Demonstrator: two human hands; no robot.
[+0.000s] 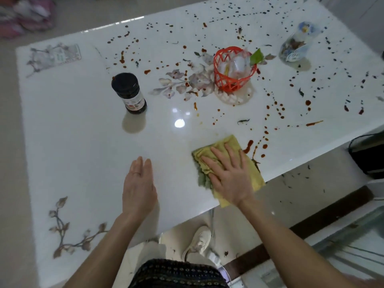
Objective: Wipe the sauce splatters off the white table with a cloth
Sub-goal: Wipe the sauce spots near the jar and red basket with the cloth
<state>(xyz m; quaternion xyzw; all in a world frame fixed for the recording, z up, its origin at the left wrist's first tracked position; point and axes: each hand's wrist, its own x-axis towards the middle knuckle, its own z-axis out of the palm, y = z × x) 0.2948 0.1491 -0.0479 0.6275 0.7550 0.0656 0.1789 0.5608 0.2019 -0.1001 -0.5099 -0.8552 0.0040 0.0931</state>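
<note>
Location: a home, dining area. I stand at a glossy white table [83, 125] with printed flower motifs [182, 84]. Supporting evidence — a dark jar [129, 93], a red plastic basket [234, 69], a pale floor [12, 142] with pink fabric [25, 15] heaped on it.

Left hand [138, 183]: palm down, fingers straight and held together, empty.
Right hand [228, 175]: palm down, fingers straight and spread, pressing flat.
Left forearm [104, 246]: bare, reaching in from lower left.
Right forearm [291, 240]: bare, reaching in from lower right.
</note>
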